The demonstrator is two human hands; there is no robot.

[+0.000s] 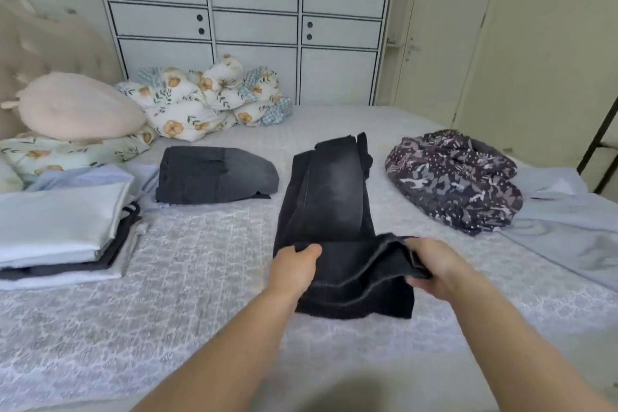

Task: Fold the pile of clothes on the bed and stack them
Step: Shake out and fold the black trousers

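Head view: black jeans (329,197) are laid lengthwise on the bed (187,264), their near end doubled over. That near end is gripped at its left edge by the left hand (296,262) and pinched at its right edge by the right hand (431,266). Folded dark jeans (214,174) are seen just left of them, and a stack of folded pale clothes (60,231) at the far left. A crumpled patterned garment (454,177) lies to the right.

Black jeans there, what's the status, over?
Both hands, left and right, grip the black jeans at the near end, mid-fold. Folded dark jeans and patterned garment lie apart. Nothing in the way.
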